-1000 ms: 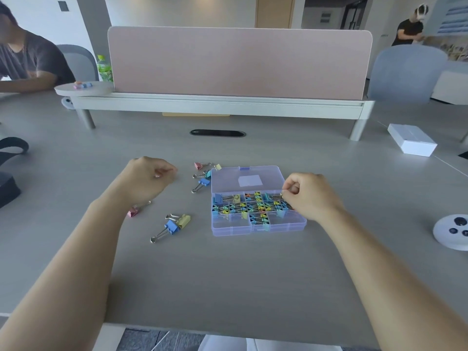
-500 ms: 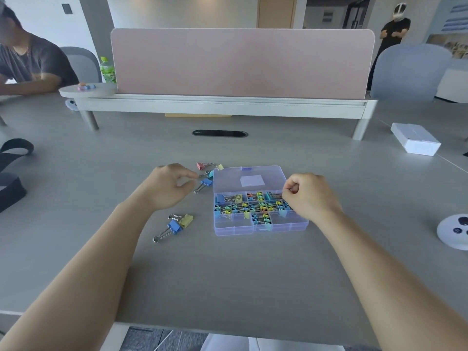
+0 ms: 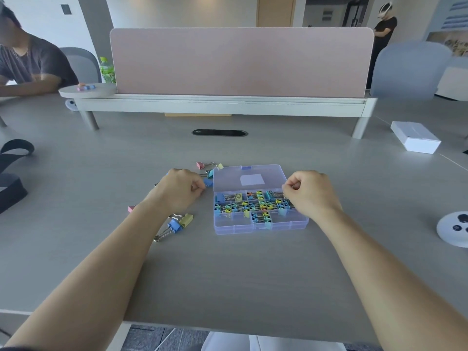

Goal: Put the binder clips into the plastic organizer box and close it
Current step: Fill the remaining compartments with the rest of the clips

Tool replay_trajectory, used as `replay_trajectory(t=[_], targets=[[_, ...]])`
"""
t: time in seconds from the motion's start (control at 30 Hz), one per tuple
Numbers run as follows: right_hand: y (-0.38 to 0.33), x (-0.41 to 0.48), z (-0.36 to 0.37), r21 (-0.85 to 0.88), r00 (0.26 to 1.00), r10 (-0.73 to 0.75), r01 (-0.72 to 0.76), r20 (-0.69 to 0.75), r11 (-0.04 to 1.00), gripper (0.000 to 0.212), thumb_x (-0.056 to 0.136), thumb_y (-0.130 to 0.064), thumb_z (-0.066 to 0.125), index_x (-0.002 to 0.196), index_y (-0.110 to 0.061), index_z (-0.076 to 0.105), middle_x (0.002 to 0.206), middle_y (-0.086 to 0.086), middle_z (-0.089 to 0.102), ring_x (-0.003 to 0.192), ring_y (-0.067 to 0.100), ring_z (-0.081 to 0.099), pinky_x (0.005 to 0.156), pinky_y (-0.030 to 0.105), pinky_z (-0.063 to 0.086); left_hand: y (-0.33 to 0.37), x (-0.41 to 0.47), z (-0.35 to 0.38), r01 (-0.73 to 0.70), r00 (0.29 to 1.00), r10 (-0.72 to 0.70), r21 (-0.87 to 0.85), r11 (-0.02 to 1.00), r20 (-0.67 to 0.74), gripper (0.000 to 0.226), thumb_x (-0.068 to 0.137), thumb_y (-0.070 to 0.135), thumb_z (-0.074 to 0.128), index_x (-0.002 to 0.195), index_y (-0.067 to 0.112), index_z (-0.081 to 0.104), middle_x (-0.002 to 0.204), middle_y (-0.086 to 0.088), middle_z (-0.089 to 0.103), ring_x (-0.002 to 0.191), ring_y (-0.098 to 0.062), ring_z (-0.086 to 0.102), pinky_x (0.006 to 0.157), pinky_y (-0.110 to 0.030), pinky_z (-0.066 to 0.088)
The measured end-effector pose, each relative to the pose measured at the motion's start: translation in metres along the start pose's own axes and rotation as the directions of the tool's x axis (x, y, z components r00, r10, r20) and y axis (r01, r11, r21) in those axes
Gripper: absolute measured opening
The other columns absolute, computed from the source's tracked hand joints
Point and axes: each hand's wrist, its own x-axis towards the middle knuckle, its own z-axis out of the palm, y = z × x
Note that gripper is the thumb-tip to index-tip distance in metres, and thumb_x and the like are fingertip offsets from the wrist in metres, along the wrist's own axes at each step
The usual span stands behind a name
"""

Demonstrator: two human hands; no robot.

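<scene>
the plastic organizer box (image 3: pixel 260 225) lay open on the grey table (image 3: pixel 228 287), its lid (image 3: pixel 249 178) folded flat away from the person so both hands could reach the compartments, most of them already packed with small coloured clips. the right hand (image 3: pixel 310 195) rested curled on the box's right edge, probably steadying it; whether it pinched anything i could not tell. the left hand (image 3: pixel 181 190) was closed, fingertips pinching at a blue binder clip (image 3: pixel 208 183) just left of the lid. a blue-and-yellow pair (image 3: pixel 178 224), a pink clip (image 3: pixel 131 209) and a few near the lid's corner waited outside. a second earlier the left hand sat farther left, away from that cluster; the right barely moved.
</scene>
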Motion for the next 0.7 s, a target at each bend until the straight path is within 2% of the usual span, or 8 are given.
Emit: replay_trajectory(t=[0.1, 0.17, 0.3, 0.4, 0.47, 0.57, 0.63, 0.7], targets=[[-0.001, 0.000, -0.002, 0.046, 1.000, -0.009, 0.011, -0.029, 0.999, 0.013, 0.083, -0.024, 0.058, 0.072, -0.026, 0.064, 0.071, -0.010, 0.068, 0.061, 0.015, 0.064, 0.063, 0.032, 0.056, -0.001, 0.001, -0.001, 0.065, 0.998, -0.065, -0.051, 0.997, -0.013, 0.020, 0.078, 0.009, 0.059, 0.080, 0.027, 0.067, 0.085, 0.007, 0.069, 0.086, -0.020, 0.064, 0.081, -0.036, 0.054], [-0.002, -0.001, -0.004, 0.069, 0.999, -0.025, 0.028, -0.041, 0.997, 0.012, 0.083, -0.025, 0.058, 0.072, -0.026, 0.065, 0.070, -0.010, 0.068, 0.060, 0.013, 0.064, 0.062, 0.031, 0.056, 0.002, 0.000, -0.003, 0.107, 0.994, -0.107, -0.062, 0.992, 0.007, 0.019, 0.076, 0.010, 0.060, 0.080, 0.029, 0.059, 0.084, 0.007, 0.066, 0.088, -0.020, 0.061, 0.080, -0.034, 0.053], [-0.006, -0.003, -0.002, 0.086, 0.996, -0.073, 0.078, -0.054, 0.993, 0.013, 0.082, -0.024, 0.059, 0.072, -0.027, 0.065, 0.069, -0.011, 0.066, 0.065, 0.010, 0.063, 0.062, 0.028, 0.053, 0.007, -0.002, -0.008, 0.198, 0.976, -0.183, -0.126, 0.972, 0.121, 0.020, 0.079, 0.012, 0.064, 0.096, 0.022, 0.059, 0.082, 0.013, 0.058, 0.086, -0.015, 0.054, 0.067, -0.023, 0.041], [-0.008, -0.004, -0.001, 0.083, 0.993, -0.108, 0.111, -0.049, 0.990, 0.015, 0.083, -0.023, 0.062, 0.070, -0.029, 0.064, 0.066, -0.013, 0.064, 0.063, 0.006, 0.059, 0.061, 0.025, 0.050, 0.007, -0.005, -0.012, 0.207, 0.971, -0.188, -0.129, 0.970, 0.144, 0.020, 0.079, 0.014, 0.065, 0.099, 0.019, 0.064, 0.081, 0.013, 0.058, 0.084, -0.014, 0.055, 0.061, -0.019, 0.039], [-0.009, -0.004, -0.001, 0.087, 0.991, -0.126, 0.129, -0.040, 0.988, 0.014, 0.083, -0.023, 0.063, 0.071, -0.029, 0.066, 0.067, -0.013, 0.063, 0.062, 0.004, 0.058, 0.060, 0.024, 0.049, 0.007, -0.007, -0.012, 0.170, 0.982, -0.157, -0.122, 0.978, 0.110, 0.019, 0.080, 0.014, 0.064, 0.098, 0.018, 0.067, 0.080, 0.013, 0.059, 0.084, -0.013, 0.057, 0.062, -0.014, 0.038], [-0.013, -0.008, -0.003, 0.105, 0.979, -0.198, 0.201, -0.038, 0.974, 0.010, 0.084, -0.021, 0.065, 0.076, -0.026, 0.069, 0.068, -0.013, 0.064, 0.061, 0.004, 0.056, 0.058, 0.020, 0.046, 0.011, -0.008, -0.011, 0.099, 0.991, -0.115, -0.212, 0.972, -0.066, 0.010, 0.084, 0.014, 0.063, 0.088, 0.018, 0.071, 0.073, 0.015, 0.061, 0.067, 0.000, 0.055, 0.056, -0.003, 0.034], [-0.018, -0.012, -0.003, 0.140, 0.957, -0.287, 0.289, -0.038, 0.947, 0.009, 0.084, -0.019, 0.066, 0.077, -0.023, 0.071, 0.068, -0.013, 0.064, 0.060, 0.004, 0.054, 0.055, 0.013, 0.041, 0.018, -0.009, -0.012, 0.058, 0.983, -0.118, -0.366, 0.929, -0.144, 0.007, 0.086, 0.015, 0.064, 0.083, 0.019, 0.068, 0.069, 0.016, 0.060, 0.057, 0.004, 0.053, 0.054, -0.004, 0.034], [-0.024, -0.016, -0.002, 0.191, 0.933, -0.358, 0.356, -0.025, 0.915, 0.009, 0.084, -0.018, 0.068, 0.077, -0.023, 0.071, 0.069, -0.012, 0.063, 0.058, 0.005, 0.052, 0.054, 0.014, 0.040, 0.027, -0.011, -0.013, 0.012, 0.990, -0.078, -0.489, 0.872, -0.114, 0.008, 0.088, 0.018, 0.065, 0.081, 0.021, 0.068, 0.067, 0.016, 0.060, 0.054, 0.004, 0.051, 0.058, -0.010, 0.037]])
